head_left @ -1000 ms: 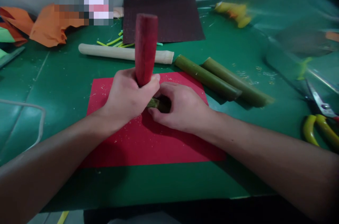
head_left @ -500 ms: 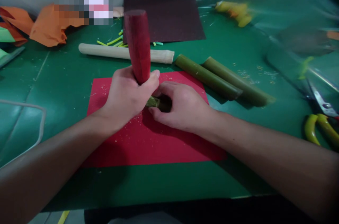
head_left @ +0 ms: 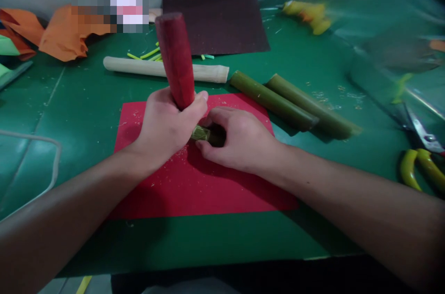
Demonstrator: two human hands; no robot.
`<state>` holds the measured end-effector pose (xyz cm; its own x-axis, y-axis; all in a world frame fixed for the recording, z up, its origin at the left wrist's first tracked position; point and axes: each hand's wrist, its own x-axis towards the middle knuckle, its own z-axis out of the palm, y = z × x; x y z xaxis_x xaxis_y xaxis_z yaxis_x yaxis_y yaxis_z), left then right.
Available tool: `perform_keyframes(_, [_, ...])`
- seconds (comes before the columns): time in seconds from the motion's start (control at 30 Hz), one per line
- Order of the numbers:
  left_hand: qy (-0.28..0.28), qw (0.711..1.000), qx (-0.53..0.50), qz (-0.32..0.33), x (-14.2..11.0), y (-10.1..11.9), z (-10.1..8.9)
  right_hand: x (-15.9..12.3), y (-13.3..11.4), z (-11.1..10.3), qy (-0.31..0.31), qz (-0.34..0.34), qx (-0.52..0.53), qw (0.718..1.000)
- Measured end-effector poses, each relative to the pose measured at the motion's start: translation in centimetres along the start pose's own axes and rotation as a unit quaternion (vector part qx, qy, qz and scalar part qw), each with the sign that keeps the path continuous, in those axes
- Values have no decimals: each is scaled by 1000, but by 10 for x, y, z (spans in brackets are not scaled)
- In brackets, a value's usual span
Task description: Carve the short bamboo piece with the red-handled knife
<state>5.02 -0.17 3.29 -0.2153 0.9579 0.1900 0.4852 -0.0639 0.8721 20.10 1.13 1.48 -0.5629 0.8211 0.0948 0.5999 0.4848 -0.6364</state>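
Observation:
My left hand [head_left: 167,120] is closed round the lower part of a carving tool with a thick red handle [head_left: 176,60]. The handle rises from the fist, leaning a little left; the tool's working end is hidden under the hand. My right hand [head_left: 243,141] curls round a short green bamboo piece [head_left: 201,133], thumb on the near side and fingers on the far side. Pale lines are cut into the bamboo's visible end. Both hands rest over a red sheet [head_left: 215,192] strewn with tiny pale shavings.
Behind the sheet lie a pale peeled stick [head_left: 135,66] and two green bamboo halves [head_left: 274,101]. A dark brown sheet [head_left: 225,20] is at the back. Yellow-handled scissors [head_left: 412,169] lie at right, near a blurred clear plastic cover. Orange crumpled paper [head_left: 66,34] is at back left.
The red handle has tipped slightly to the left, and my left hand has turned a little with it. My right hand and the bamboo stay almost where they were.

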Motion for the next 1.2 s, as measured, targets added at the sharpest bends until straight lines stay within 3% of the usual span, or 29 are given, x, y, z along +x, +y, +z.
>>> perform_keyframes(0.4, [-47,999,15,5,-4,-1,-1,-1,-1,-1,-15,-1,27,1000])
perform_keyframes(0.6, [6,1000,-27,-7,-4,-4,-2,-1,3,0,2,-3,8,1000])
perform_keyframes(0.73, [6,1000,-25,-2,-2,-4,-1,0,2,1,3,-7,6,1000])
perform_keyframes(1.2, [-45,999,-30,-6,-3,-4,-1,-2,-1,-1,-19,3,29,999])
